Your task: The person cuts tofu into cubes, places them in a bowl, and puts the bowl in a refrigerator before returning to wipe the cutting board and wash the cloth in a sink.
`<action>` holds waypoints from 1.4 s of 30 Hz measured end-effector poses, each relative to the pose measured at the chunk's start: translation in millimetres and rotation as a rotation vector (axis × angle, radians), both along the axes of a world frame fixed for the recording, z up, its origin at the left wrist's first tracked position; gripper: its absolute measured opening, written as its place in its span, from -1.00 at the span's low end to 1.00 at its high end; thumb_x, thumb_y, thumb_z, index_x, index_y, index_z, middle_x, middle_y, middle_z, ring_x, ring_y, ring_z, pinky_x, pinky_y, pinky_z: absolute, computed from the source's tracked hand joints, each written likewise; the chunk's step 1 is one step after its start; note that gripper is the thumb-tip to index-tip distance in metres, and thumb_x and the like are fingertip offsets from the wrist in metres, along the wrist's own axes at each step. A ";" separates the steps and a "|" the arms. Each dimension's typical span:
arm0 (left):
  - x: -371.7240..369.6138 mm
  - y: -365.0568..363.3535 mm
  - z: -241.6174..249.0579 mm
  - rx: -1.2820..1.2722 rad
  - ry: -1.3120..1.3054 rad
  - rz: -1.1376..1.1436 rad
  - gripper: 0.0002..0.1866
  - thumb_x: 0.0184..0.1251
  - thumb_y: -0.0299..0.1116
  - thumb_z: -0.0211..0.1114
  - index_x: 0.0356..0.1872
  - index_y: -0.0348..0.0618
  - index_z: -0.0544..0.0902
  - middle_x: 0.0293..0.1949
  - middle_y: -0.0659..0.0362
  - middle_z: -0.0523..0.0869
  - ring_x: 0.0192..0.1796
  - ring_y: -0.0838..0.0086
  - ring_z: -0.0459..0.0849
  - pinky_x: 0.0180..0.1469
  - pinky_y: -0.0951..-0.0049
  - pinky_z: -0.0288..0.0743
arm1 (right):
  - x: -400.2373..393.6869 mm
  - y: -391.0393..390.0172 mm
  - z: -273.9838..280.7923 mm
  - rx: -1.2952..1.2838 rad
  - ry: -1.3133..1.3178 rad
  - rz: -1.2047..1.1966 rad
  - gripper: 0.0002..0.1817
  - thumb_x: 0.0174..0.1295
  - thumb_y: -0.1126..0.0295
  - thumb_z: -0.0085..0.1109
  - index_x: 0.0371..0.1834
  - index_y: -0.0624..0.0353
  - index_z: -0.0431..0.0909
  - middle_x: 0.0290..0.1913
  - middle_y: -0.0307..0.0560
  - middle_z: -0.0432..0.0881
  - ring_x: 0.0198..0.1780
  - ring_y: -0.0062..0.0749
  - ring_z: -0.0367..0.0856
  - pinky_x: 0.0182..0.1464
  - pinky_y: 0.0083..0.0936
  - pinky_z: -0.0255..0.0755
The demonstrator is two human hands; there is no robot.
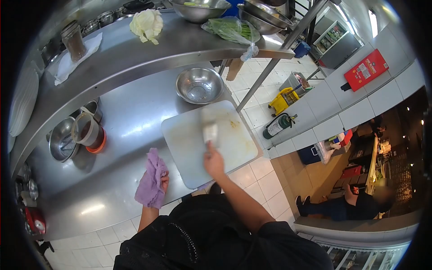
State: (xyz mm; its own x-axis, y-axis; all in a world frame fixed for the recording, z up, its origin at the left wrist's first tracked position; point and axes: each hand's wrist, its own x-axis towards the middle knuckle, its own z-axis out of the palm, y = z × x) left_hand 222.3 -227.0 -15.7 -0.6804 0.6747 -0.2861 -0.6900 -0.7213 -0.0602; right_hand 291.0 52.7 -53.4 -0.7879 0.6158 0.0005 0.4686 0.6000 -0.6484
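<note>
Shows, toward the left end of the table, a steel bowl with a tub and an orange container beside it. Has a jar on a white cloth near the left end of the shelf above.

Clamps a purple cloth in the left hand, near the table's front edge and left of the board; raises the left forearm from below, fingers curled at the cloth's right side. Cannot tell if cloth touches table.

Holds the handle of a blurred tool in the closed right hand, over the middle of the board, at the table's right end. Slants the right forearm up and leftward from a bent elbow, back of the hand up, tool pointing toward the board's far edge. Cannot tell if tool touches board.

Shows a smaller bowl just behind the board's far edge.
</note>
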 end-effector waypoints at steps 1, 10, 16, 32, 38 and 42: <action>4.5 -3.8 4.1 0.002 -0.004 0.005 -0.64 0.63 -0.23 0.13 0.26 -0.19 0.60 0.07 0.07 0.68 0.03 0.22 0.59 -0.17 0.46 0.57 | 4.5 12.3 3.7 0.002 -0.004 0.005 -0.29 0.36 0.37 0.20 0.63 -0.09 0.35 0.00 0.40 0.72 -0.04 0.28 0.74 0.07 0.07 0.59; 19.6 26.2 27.9 -0.172 -0.053 -0.082 -0.65 0.66 -0.21 0.09 0.23 -0.20 0.59 0.10 0.07 0.69 -0.03 0.30 0.61 -0.17 0.42 0.54 | -14.2 7.0 11.7 0.019 -0.026 0.008 -0.31 0.37 0.35 0.20 0.61 -0.05 0.36 0.02 0.37 0.74 -0.03 0.29 0.75 0.08 0.05 0.60; 25.1 8.3 0.0 -0.046 -0.105 -0.070 -0.63 0.67 -0.19 0.08 0.28 -0.17 0.58 0.12 0.08 0.69 -0.01 0.32 0.62 -0.14 0.43 0.53 | -11.9 16.1 9.5 -0.072 0.030 -0.271 -0.29 0.37 0.34 0.21 0.62 -0.04 0.35 -0.04 0.37 0.74 -0.03 0.30 0.74 0.09 0.02 0.59; 26.3 47.1 15.7 -0.129 -0.007 -0.192 -0.64 0.63 -0.19 0.13 0.22 -0.20 0.61 0.04 0.05 0.71 -0.06 0.30 0.65 -0.22 0.40 0.57 | 81.8 -4.5 16.6 0.052 -0.020 0.283 -0.28 0.39 0.33 0.24 0.65 -0.03 0.31 0.14 0.33 0.73 -0.07 0.15 0.79 0.08 -0.10 0.62; 34.8 40.7 -6.8 -0.079 -0.062 -0.151 -0.66 0.65 -0.21 0.10 0.21 -0.20 0.61 0.04 0.05 0.71 -0.06 0.31 0.65 -0.20 0.41 0.57 | 106.8 77.9 28.1 -0.173 -0.021 0.006 -0.33 0.40 0.35 0.26 0.60 0.01 0.39 0.22 0.32 0.70 0.12 0.19 0.76 0.19 -0.10 0.60; 40.6 53.5 14.0 -0.153 -0.043 -0.157 -0.68 0.65 -0.21 0.11 0.17 -0.21 0.61 0.04 0.05 0.70 -0.07 0.32 0.65 -0.19 0.41 0.57 | 118.4 -3.1 28.7 -0.090 -0.059 0.256 -0.34 0.40 0.35 0.27 0.60 0.00 0.40 0.16 0.37 0.71 0.12 0.19 0.75 0.17 -0.10 0.58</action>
